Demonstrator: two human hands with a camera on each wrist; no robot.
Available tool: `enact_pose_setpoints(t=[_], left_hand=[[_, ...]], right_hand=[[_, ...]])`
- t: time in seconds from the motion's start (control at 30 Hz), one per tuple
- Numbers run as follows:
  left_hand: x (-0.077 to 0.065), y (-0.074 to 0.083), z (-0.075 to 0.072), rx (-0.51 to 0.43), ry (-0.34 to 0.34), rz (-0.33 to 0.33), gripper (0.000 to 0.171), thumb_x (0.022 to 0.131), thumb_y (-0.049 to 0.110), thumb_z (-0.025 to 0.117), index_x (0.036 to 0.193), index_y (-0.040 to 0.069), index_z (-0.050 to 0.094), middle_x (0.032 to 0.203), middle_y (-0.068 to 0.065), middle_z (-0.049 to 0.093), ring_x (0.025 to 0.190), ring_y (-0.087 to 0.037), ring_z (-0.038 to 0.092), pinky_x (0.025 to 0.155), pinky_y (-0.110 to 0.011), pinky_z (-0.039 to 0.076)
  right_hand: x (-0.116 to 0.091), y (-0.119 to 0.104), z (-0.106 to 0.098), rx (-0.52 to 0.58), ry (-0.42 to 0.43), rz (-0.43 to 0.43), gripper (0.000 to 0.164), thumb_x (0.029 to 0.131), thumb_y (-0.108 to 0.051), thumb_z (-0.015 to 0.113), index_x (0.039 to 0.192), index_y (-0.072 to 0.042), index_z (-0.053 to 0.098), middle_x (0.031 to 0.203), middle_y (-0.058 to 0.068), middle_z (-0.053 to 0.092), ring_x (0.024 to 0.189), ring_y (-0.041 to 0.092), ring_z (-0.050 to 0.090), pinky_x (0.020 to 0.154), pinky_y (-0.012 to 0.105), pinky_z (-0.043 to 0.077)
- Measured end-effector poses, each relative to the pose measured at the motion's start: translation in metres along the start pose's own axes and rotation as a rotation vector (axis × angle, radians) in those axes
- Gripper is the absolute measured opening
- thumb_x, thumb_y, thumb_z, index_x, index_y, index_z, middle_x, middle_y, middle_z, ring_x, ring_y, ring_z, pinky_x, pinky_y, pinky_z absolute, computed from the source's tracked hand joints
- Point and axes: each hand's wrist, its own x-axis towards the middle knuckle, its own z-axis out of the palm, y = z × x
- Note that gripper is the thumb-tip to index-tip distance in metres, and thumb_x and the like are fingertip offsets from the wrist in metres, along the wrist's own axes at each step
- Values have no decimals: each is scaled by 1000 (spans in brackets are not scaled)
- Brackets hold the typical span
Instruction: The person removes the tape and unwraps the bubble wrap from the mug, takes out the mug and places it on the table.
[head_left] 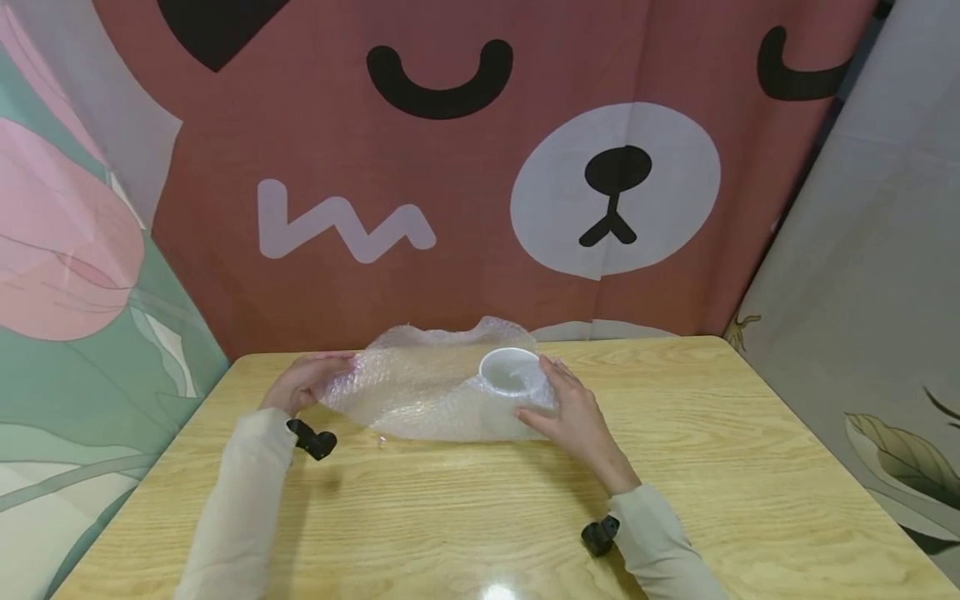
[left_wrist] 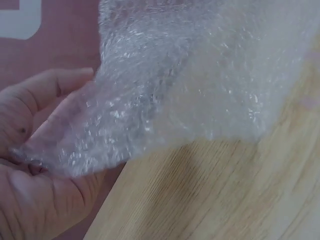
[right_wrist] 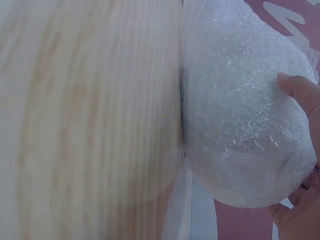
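Observation:
A white cup (head_left: 510,371) stands at the right end of a sheet of clear bubble wrap (head_left: 420,392), its round rim and inside showing from above. Wrap covers the cup's near side and hides most of its wall. My right hand (head_left: 573,412) grips the cup through the wrap from the right, thumb on the near side and fingers round the far side. In the right wrist view, bubble wrap (right_wrist: 240,100) lies round the cup's rounded shape. At the sheet's left end, my left hand (head_left: 307,382) holds the edge, with a corner of wrap (left_wrist: 105,130) between thumb and fingers.
The wood-grain table (head_left: 450,517) runs up to a hanging cloth (head_left: 420,292) with a bear face at its back edge. A tiny shiny scrap (head_left: 382,441) lies just in front of the wrap. Small black cameras (head_left: 313,440) sit at both wrists.

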Motion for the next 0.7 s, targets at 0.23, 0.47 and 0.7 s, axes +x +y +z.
enact_pose_setpoints(t=[0.23, 0.47, 0.7], left_hand=[[-7, -6, -13, -104, -90, -17, 22, 96, 21, 63, 116, 14, 68, 104, 4, 63, 68, -2, 51, 53, -13, 41], [-17, -17, -19, -333, -304, 4, 31, 99, -9, 43, 91, 2, 70, 96, -12, 70, 94, -24, 68, 102, -46, 35], [-22, -25, -16, -401, -244, 25, 33, 100, -7, 42, 90, 2, 72, 93, -14, 71, 89, -23, 70, 97, -42, 42]], right_hand=[[0, -1, 0, -4, 1, 2, 90, 78, -44, 80, 146, -1, 40, 146, 18, 41, 138, 33, 32, 107, 54, 30], [0, -2, -1, -14, 5, 5, 91, 78, -45, 80, 147, -2, 39, 146, 17, 42, 138, 33, 32, 107, 54, 30], [0, -1, 0, -10, 14, -4, 90, 77, -43, 81, 146, -1, 41, 145, 18, 43, 137, 35, 34, 106, 57, 31]])
